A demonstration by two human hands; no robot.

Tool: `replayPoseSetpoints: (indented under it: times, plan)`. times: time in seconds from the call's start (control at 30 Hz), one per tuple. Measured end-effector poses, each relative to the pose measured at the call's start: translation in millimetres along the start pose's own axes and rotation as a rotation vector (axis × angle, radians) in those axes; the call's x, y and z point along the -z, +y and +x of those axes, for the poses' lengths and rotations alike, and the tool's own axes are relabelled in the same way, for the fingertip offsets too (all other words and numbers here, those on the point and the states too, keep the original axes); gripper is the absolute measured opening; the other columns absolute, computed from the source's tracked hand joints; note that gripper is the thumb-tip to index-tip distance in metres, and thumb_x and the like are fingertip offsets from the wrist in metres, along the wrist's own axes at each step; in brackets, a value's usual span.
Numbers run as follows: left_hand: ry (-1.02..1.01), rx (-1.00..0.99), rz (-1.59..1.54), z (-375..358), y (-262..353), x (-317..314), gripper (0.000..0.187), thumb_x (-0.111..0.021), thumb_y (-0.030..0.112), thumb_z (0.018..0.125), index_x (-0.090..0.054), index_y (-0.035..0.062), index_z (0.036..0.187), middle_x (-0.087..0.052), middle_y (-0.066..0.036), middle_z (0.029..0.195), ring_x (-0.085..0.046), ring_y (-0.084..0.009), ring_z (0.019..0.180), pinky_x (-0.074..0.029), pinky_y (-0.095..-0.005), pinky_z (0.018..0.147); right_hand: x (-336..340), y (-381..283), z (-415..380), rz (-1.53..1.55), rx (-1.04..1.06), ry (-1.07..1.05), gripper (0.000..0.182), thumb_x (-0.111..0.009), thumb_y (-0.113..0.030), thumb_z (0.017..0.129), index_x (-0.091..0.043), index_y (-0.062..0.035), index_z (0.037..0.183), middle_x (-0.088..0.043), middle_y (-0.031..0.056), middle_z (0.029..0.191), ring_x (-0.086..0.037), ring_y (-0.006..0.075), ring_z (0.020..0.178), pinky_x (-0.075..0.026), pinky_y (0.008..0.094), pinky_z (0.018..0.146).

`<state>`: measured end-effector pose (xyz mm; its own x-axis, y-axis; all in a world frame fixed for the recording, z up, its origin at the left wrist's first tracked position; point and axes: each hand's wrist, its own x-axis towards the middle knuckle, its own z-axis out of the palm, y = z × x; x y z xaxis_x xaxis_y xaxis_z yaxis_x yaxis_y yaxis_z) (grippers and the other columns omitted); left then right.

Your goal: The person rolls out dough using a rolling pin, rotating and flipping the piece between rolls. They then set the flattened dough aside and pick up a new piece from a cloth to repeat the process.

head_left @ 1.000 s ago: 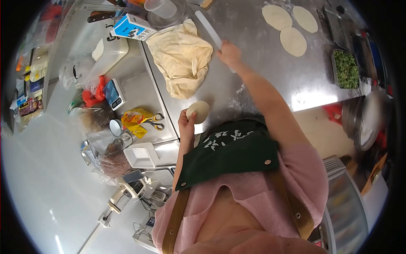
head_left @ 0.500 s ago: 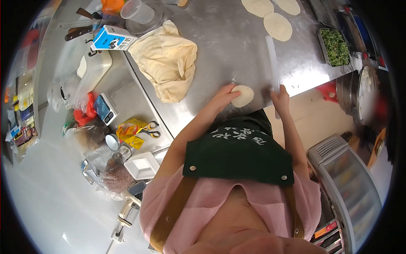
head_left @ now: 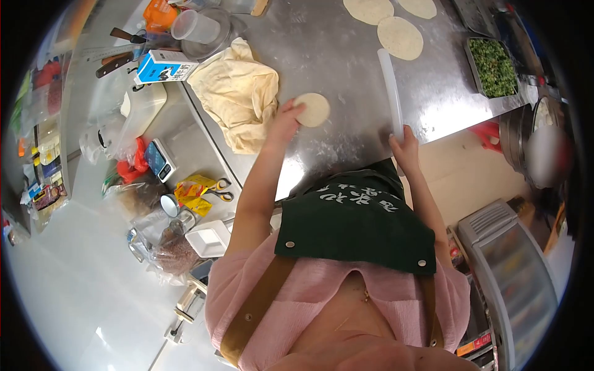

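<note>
My left hand (head_left: 286, 121) pinches the edge of a small round dough wrapper (head_left: 314, 110) over the steel worktop (head_left: 346, 68). Just left of that hand lies a crumpled cream cloth (head_left: 238, 93); what it covers is hidden. At the worktop's front edge, my right hand (head_left: 406, 149) is closed around the lower end of a white rolling pin (head_left: 391, 86), which points away from me. Past the pin's far end, larger thin dough rounds (head_left: 401, 38) lie on the steel.
A tray of chopped greens (head_left: 492, 68) stands at the right. To the left are a milk carton (head_left: 166, 67), a clear plastic tub (head_left: 195, 28), knives (head_left: 117, 62), a digital scale (head_left: 159, 161), scissors (head_left: 221, 190) and a white dish (head_left: 208, 239).
My left hand has carried the dough wrapper left and away from me, closer to the cloth. The rolling pin in my right hand has shifted slightly left.
</note>
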<state>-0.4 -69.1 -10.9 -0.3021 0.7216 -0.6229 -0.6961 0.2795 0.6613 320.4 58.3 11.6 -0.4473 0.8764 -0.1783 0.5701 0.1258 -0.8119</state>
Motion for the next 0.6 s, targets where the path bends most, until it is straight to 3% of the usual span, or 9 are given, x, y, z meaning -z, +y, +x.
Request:
replayPoseSetpoints:
  times: [0.1, 0.2, 0.3, 0.33, 0.4, 0.53, 0.6]
  plan:
    - [-0.178, 0.061, 0.197, 19.2, -27.3, -28.4, 0.029, -0.060, 0.012, 0.091, -0.058, -0.0020, 0.117, -0.064, -0.010, 0.111, -0.063, -0.0177, 0.095, -0.052, -0.0304, 0.079, 1.2, -3.3, 4.8, 0.021, -0.008, -0.047, 0.029, -0.065, -0.019, 0.082, -0.058, 0.0019, 0.101, -0.066, 0.0209, 0.079, -0.066, 0.0366, 0.073, -0.050, 0.0423, 0.066]
    - [-0.030, -0.045, 0.213, 30.6, -19.1, -61.5, 0.028, -0.060, 0.011, 0.090, -0.060, -0.0016, 0.114, -0.067, -0.009, 0.103, -0.064, -0.0171, 0.093, -0.051, -0.0301, 0.077, 5.6, -9.4, 8.7, 0.035, -0.038, -0.096, 0.030, -0.065, -0.023, 0.085, -0.058, 0.0010, 0.102, -0.066, 0.0203, 0.077, -0.066, 0.0358, 0.072, -0.050, 0.0413, 0.065]
    - [0.291, -0.189, 0.544, 45.9, -3.9, -53.4, 0.025, -0.062, 0.011, 0.087, -0.062, -0.0011, 0.110, -0.068, -0.009, 0.092, -0.064, -0.0156, 0.086, -0.050, -0.0304, 0.074, 17.0, -16.4, 11.8, 0.002, -0.048, -0.153, 0.033, -0.065, -0.027, 0.088, -0.057, 0.0002, 0.106, -0.066, 0.0203, 0.077, -0.066, 0.0367, 0.072, -0.050, 0.0415, 0.064]
    - [0.290, -0.237, 0.621, 49.2, -2.7, -44.2, 0.025, -0.062, 0.011, 0.086, -0.063, -0.0013, 0.108, -0.067, -0.009, 0.089, -0.063, -0.0151, 0.083, -0.050, -0.0305, 0.073, 17.6, -18.3, 13.7, -0.010, -0.047, -0.172, 0.034, -0.064, -0.028, 0.089, -0.056, 0.0000, 0.107, -0.066, 0.0203, 0.077, -0.066, 0.0373, 0.072, -0.050, 0.0418, 0.064]
    - [0.287, -0.326, 0.781, 46.7, -1.0, -27.3, 0.023, -0.063, 0.011, 0.085, -0.064, -0.0017, 0.105, -0.067, -0.008, 0.084, -0.061, -0.0141, 0.077, -0.049, -0.0305, 0.070, 18.6, -8.1, 15.5, -0.099, 0.033, -0.232, 0.034, -0.064, -0.028, 0.090, -0.055, -0.0013, 0.110, -0.066, 0.0196, 0.076, -0.065, 0.0382, 0.070, -0.050, 0.0438, 0.063]
    - [0.096, -0.167, 0.724, 30.8, -7.1, -11.4, 0.023, -0.065, 0.011, 0.084, -0.064, -0.0017, 0.104, -0.065, -0.007, 0.083, -0.058, -0.0132, 0.074, -0.047, -0.0297, 0.068, 29.0, 5.0, 20.1, -0.293, 0.296, -0.352, 0.031, -0.065, -0.021, 0.087, -0.054, -0.0046, 0.111, -0.065, 0.0167, 0.083, -0.064, 0.0379, 0.076, -0.050, 0.0463, 0.066]
    - [0.010, -0.147, 0.748, 27.5, -14.8, -10.8, 0.023, -0.065, 0.012, 0.085, -0.064, -0.0020, 0.103, -0.064, -0.006, 0.082, -0.057, -0.0128, 0.073, -0.047, -0.0293, 0.067, 29.9, 9.1, 31.0, -0.347, 0.461, -0.387, 0.032, -0.067, -0.016, 0.081, -0.055, -0.0070, 0.110, -0.064, 0.0134, 0.093, -0.062, 0.0341, 0.087, -0.049, 0.0442, 0.073]
